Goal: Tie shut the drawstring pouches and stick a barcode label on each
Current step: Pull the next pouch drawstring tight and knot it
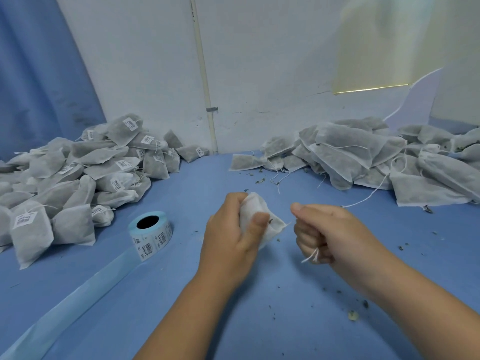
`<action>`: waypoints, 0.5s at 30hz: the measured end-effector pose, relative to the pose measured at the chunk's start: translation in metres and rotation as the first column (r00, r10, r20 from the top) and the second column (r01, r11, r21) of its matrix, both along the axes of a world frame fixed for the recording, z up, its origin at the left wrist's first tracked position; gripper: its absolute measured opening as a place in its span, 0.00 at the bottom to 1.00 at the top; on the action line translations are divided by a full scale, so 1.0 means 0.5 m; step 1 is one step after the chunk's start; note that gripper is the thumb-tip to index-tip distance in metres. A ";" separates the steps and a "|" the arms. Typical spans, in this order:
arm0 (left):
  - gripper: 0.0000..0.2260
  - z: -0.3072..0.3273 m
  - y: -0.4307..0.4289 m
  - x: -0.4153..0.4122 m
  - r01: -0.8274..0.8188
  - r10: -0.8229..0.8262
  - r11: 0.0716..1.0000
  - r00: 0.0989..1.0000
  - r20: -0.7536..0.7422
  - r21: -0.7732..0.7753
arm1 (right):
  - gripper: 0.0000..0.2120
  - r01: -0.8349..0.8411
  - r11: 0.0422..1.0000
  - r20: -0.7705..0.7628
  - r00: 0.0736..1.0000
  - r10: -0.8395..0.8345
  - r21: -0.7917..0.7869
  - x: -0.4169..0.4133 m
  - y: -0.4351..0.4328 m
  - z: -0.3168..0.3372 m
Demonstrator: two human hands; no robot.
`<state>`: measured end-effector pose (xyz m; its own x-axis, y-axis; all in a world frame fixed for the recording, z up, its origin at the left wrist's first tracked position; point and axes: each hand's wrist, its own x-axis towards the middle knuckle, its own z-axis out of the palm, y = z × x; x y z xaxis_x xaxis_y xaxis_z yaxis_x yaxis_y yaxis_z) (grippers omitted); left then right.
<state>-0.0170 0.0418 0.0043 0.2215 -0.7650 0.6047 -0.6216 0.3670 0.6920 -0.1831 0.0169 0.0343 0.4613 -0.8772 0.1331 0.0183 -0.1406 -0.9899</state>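
Item, far left: labelled pile (78,165), grey pouches heaped against the wall, barcode stickers showing on many; I take these as finished. Item, beside it: label roll (152,236) standing on the desk (259,320), its blue backing strip (78,289) trailing toward me. Item, centre: my left grip (228,235), fingers and thumb curled round one pouch (255,211), held above the desk with its mouth turned right; no sticker shows on it. Item: drawstring (310,257), running from that mouth into my right grip (324,235), which is clenched on it, two loose ends poking out under the fist. Item, far right: unlabelled pile (376,162), mouths slack and strings loose, dark crumbs scattered on the desk nearby. Step in hand, as I judge it: cinching the mouth, labelling not yet begun. The next move calls for a steady pull rightward with the neck bunched in the left grip, then a knot snug to the fabric; after that one grip must let go to peel a sticker from the roll. Whether a knot is already started I cannot tell.
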 end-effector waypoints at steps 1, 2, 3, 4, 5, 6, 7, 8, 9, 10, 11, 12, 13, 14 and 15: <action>0.26 0.001 0.002 -0.002 0.043 -0.045 0.999 0.997 0.055 0.029 | 0.23 0.000 0.999 0.054 0.999 -0.003 0.038 0.002 0.001 0.000; 0.24 0.002 0.004 -0.005 0.087 -0.093 0.994 0.990 0.102 0.068 | 0.23 -0.005 0.997 0.110 0.994 -0.003 0.071 0.002 0.002 0.002; 0.23 0.003 0.005 -0.008 0.116 -0.132 0.987 0.981 0.146 0.113 | 0.22 -0.018 0.994 0.182 0.983 -0.002 0.108 -0.001 0.002 0.006; 0.23 0.002 0.005 -0.012 0.120 -0.149 0.981 0.971 0.188 0.156 | 0.21 -0.039 0.988 0.273 0.962 -0.004 0.151 -0.006 0.002 0.014; 0.22 0.001 0.005 -0.015 0.101 -0.143 0.976 0.964 0.225 0.191 | 0.20 -0.069 0.979 0.376 0.926 -0.009 0.193 -0.014 0.000 0.022; 0.20 0.001 0.005 -0.019 0.074 -0.127 0.974 0.961 0.244 0.215 | 0.20 -0.102 0.968 0.477 0.879 -0.020 0.228 -0.024 -0.003 0.032; 0.19 0.001 0.004 -0.021 0.061 -0.119 0.971 0.962 0.248 0.231 | 0.20 -0.126 0.960 0.556 0.830 -0.036 0.250 -0.034 -0.006 0.042; 0.18 0.003 0.002 -0.022 0.063 -0.125 0.968 0.961 0.247 0.244 | 0.20 -0.136 0.956 0.610 0.791 -0.053 0.260 -0.043 -0.008 0.050; 0.18 0.005 0.002 -0.025 0.075 -0.142 0.964 0.957 0.252 0.256 | 0.20 -0.136 0.954 0.642 0.764 -0.070 0.266 -0.050 -0.009 0.055; 0.19 0.007 0.003 -0.028 0.095 -0.169 0.959 0.949 0.268 0.268 | 0.20 -0.129 0.954 0.659 0.747 -0.087 0.271 -0.054 -0.011 0.056; 0.20 0.008 0.005 -0.031 0.121 -0.203 0.952 0.937 0.285 0.282 | 0.21 -0.121 0.953 0.666 0.739 -0.101 0.278 -0.056 -0.013 0.054; 0.22 0.009 0.008 -0.033 0.151 -0.242 0.943 0.923 0.299 0.296 | 0.21 -0.115 0.952 0.668 0.736 -0.110 0.285 -0.056 -0.014 0.052; 0.23 0.010 0.011 -0.033 0.179 -0.276 0.935 0.910 0.308 0.306 | 0.21 -0.111 0.950 0.669 0.734 -0.119 0.291 -0.054 -0.017 0.049; 0.24 0.011 0.015 -0.031 0.197 -0.297 0.929 0.901 0.316 0.312 | 0.21 -0.107 0.948 0.670 0.731 -0.130 0.300 -0.053 -0.020 0.047; 0.24 0.012 0.018 -0.029 0.207 -0.308 0.927 0.895 0.322 0.312 | 0.21 -0.103 0.944 0.675 0.724 -0.144 0.312 -0.054 -0.022 0.046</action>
<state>-0.0316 0.0508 0.0105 -0.1987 -0.9062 0.3733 -0.7534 0.3848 0.5332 -0.2099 0.0059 0.0575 0.3334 -0.9342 0.1266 0.7031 0.1570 -0.6935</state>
